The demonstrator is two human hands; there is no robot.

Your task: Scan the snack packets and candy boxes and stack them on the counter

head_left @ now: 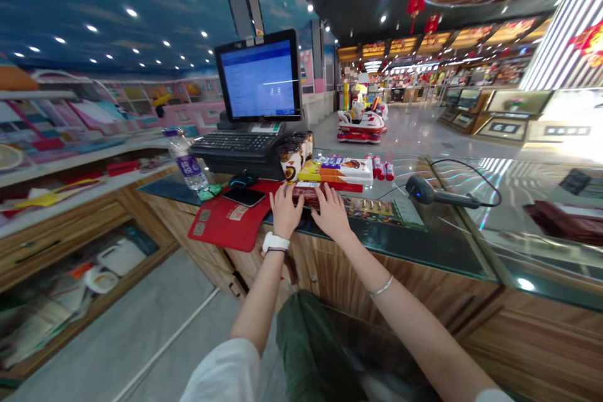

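My left hand (285,212) and my right hand (332,213) rest side by side at the near edge of the counter. Between them lies a dark red-brown packet (306,193) with a white label strip. Fingers of both hands are stretched out and spread, touching the packet's two ends. Whether several packets are stacked there I cannot tell. Just behind stand patterned snack cups (291,160), and yellow and white boxes (346,169) lie beside them. Red tubes (384,169) sit at their right end. A printed sheet (377,208) lies right of my right hand.
Left of my hands are a phone (245,196), a red mat (223,226), a mouse (242,180) and a water bottle (187,163). A keyboard (235,143) sits before the monitor (259,78). To the right lie a corded barcode scanner (440,195) and brown packets (568,221).
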